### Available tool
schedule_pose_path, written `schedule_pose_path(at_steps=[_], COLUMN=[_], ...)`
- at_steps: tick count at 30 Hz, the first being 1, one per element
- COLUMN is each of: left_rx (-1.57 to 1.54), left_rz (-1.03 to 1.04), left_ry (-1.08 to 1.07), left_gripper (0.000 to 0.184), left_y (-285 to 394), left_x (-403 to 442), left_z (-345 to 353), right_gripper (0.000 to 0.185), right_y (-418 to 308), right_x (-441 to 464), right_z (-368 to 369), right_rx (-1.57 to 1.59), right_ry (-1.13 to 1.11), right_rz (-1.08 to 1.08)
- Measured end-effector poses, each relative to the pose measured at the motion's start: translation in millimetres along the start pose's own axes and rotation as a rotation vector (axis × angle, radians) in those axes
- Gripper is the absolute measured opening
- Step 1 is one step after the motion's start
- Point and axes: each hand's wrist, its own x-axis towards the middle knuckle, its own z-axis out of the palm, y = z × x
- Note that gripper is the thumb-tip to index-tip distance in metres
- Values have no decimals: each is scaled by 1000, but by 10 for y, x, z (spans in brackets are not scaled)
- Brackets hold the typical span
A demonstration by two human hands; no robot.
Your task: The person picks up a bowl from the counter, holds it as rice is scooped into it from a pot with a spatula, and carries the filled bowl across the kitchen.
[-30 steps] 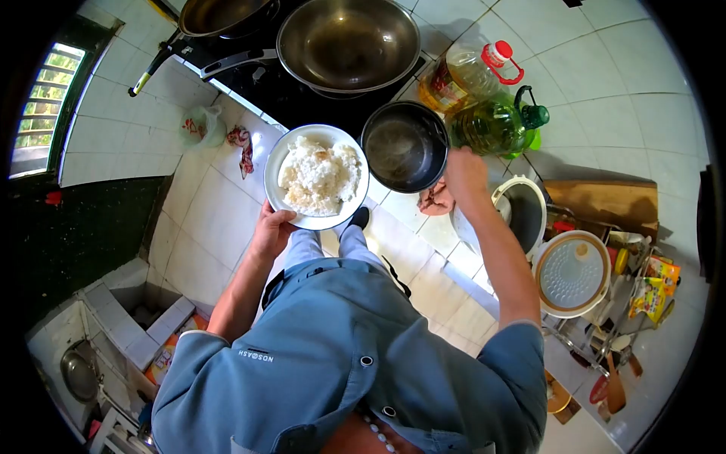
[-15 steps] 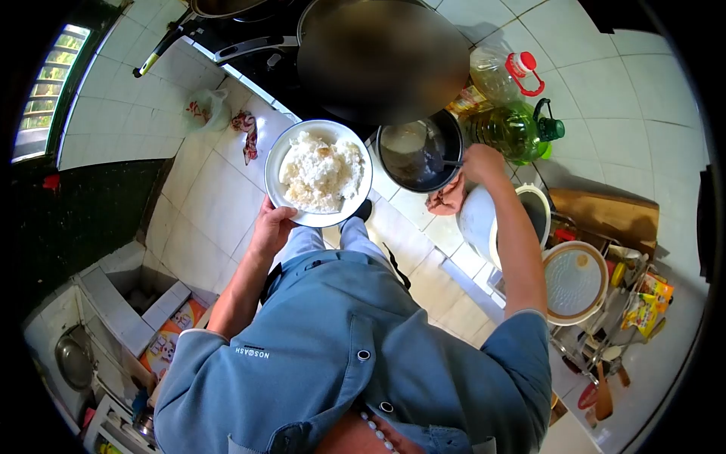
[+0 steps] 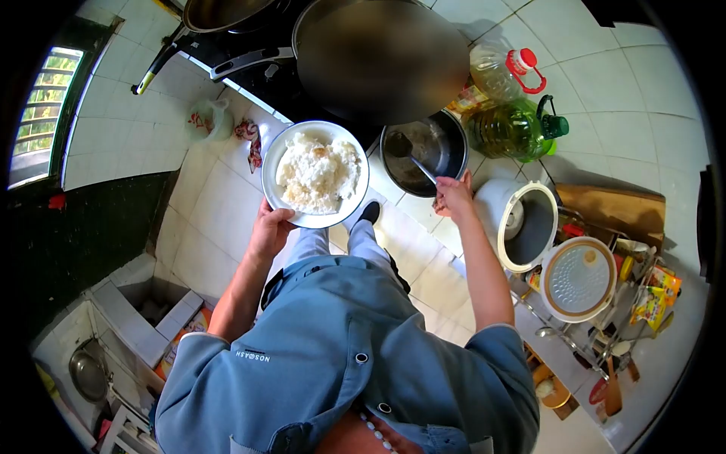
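My left hand [image 3: 271, 229] grips the lower left edge of a white bowl [image 3: 268, 184], thumb over the rim. A mound of cooked white rice [image 3: 318, 174] lies in it. My right hand [image 3: 456, 198] is closed round the handle of a metal spoon [image 3: 423, 169]. The spoon's dark head is inside a black inner pot [image 3: 457, 144], which stands on the counter to the right of the bowl. Some whitish residue shows on the pot's bottom.
A wok [image 3: 302, 34] and a frying pan [image 3: 193, 19] sit on the stove ahead. Right of the pot stand a clear oil bottle [image 3: 495, 72] and a green one [image 3: 503, 129]. A white rice cooker [image 3: 491, 208], its lid [image 3: 578, 280] and a utensil rack fill the right side.
My right hand has moved left and toward me, and the spoon's handle now slants across the pot's near rim. The bowl has barely shifted. My view has turned slightly.
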Motion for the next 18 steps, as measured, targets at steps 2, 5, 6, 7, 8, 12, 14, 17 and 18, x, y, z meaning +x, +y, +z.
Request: schedule_pose_path(at_steps=[2,5,6,7,8,12,14,17,18], left_rx=[3,9,16,13,14,10,-3,6,5], left_rz=[-19,-10,-32,-25,-42,-76,-93,-103,-108], left_ry=[20,13,2,0,-21,-78,-107,-160,-177], left_gripper=[55,56,56,56,56,56,55,56,57], left_y=[-10,-9,-11,-15,-21,-10,-29,-22,-4], left_x=[40,87,118,150,181,300,343,391,387], left_z=[-59,-43,-60,-61,-48,101,129,173,203], right_gripper=[27,29,30,30,30,28,27,29,30], right_y=[37,122,118,117,124,99,-47,-20,3], right_x=[-238,-615,-807,-991,-1161,-1683,-1880,-1954,-1964], right_z=[69,-1,-19,-34,-44,147,372,710,769], right_rx=[133,198,261,323,321,79,-137,-503,-640], right_ry=[35,43,25,4,-8,122,194,358,406], right_rz=[-46,-101,-179,-257,-291,-566,-739,-965,-1018])
